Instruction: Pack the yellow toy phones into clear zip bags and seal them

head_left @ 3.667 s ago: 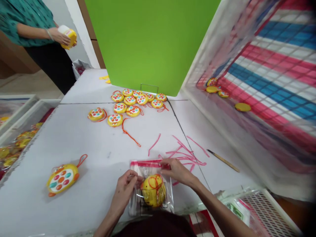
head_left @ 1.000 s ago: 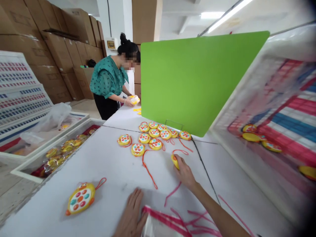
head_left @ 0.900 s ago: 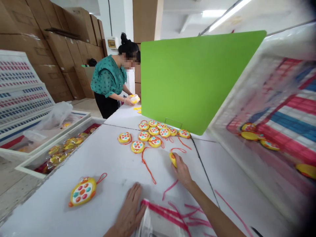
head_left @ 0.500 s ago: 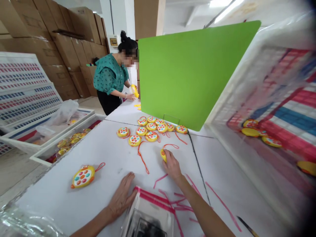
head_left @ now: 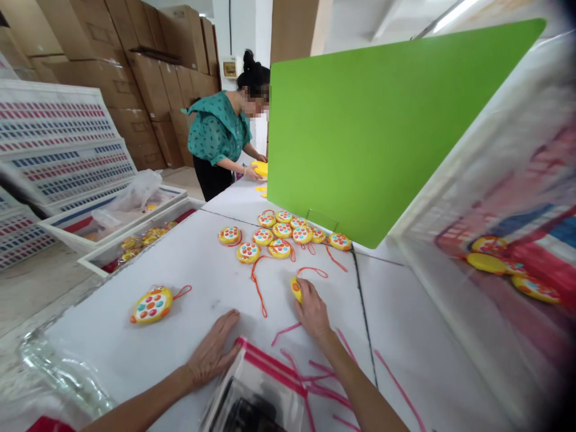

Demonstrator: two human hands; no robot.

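The person's right hand holds a yellow toy on edge, its orange cord looped on the worktop. The left hand lies flat toward the near edge, thumb by the corner of a clear bag with a pink band. Another toy sits near the left edge. More toys cluster before a green board; a co-worker stands beyond the left edge.

The right hand hides most of the yellow toy it grips. The bottom edge cuts off the clear bag, and the dark shape showing through it is unclear. The green board partly covers the co-worker's yellow object; the coloured sheet at right is blurred.
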